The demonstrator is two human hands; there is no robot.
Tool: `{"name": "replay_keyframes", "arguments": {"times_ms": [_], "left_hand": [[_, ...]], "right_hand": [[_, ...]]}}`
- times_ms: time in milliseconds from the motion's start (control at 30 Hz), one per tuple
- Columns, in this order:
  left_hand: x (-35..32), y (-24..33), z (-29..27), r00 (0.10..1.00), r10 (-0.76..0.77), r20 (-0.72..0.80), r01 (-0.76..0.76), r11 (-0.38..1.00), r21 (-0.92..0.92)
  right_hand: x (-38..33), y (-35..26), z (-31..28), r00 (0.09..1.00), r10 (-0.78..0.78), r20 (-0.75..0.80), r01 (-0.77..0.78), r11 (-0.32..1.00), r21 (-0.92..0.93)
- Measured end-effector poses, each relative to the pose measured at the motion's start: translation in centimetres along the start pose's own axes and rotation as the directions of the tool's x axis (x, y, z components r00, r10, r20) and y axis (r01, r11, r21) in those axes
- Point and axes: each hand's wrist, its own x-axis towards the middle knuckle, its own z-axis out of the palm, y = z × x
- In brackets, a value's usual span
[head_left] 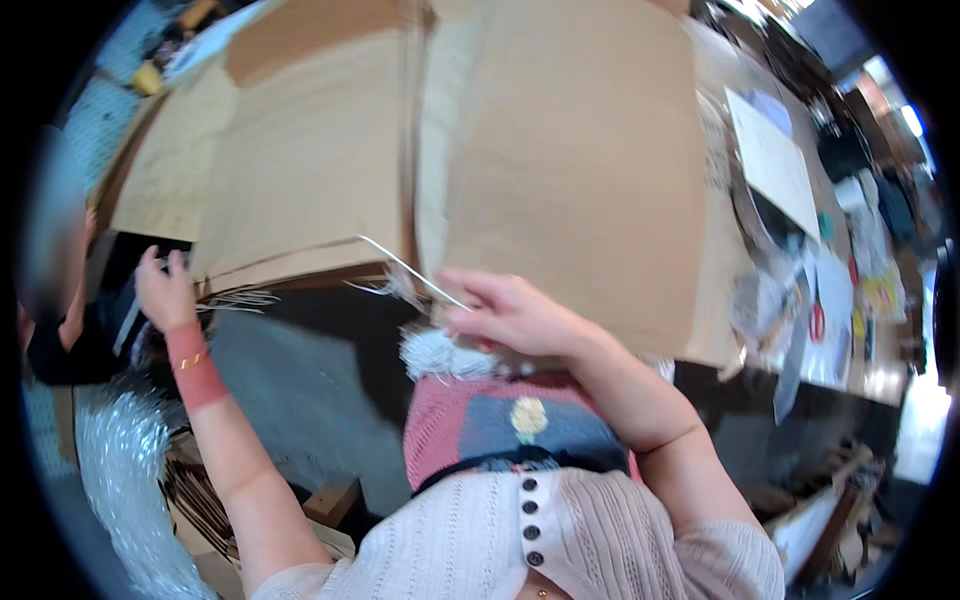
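My right hand (515,312) is closed in a pinch on a thin white cord (410,270), which sticks out nearly straight to the upper left. It hovers over the near edge of a large brown paper sheet (580,170). To the left lies a stack of brown paper sheets (310,150), with loose pale cord ends (240,299) poking out along its near edge. My left hand (166,288) is by that stack's near left corner, fingers apart and nothing visible in them. Below my right hand, a bundle of white strands (440,355) sits at the top of my pink and blue apron (530,425).
Another person's arm (75,290) is at the far left. A roll of clear plastic wrap (125,490) stands beside my left forearm. Red-handled scissors (817,322), a white sheet (775,160) and clear plastic bags lie on the table's right side. Folded cardboard (830,510) is stacked at lower right.
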Motion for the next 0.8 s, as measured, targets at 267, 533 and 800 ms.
{"name": "replay_keyframes", "arguments": {"times_ms": [267,533,800], "left_hand": [[-20.0,21.9,-7.9,0.563,0.812,-0.15,-0.519,0.206,-0.83],[-28.5,25.1,-0.7,0.189,0.972,0.139,-0.567,0.224,-0.793],[-26.2,24.5,-5.1,0.604,0.796,0.049,-0.276,0.266,-0.924]], "right_hand": [[-27.8,4.2,-15.8,0.356,-0.44,-0.824,-0.914,0.022,-0.406],[-31.5,5.2,-17.5,0.562,-0.485,-0.67,-0.785,-0.056,-0.617],[-21.0,1.7,-6.9,0.016,-0.385,-0.923,0.328,0.874,-0.359]]}}
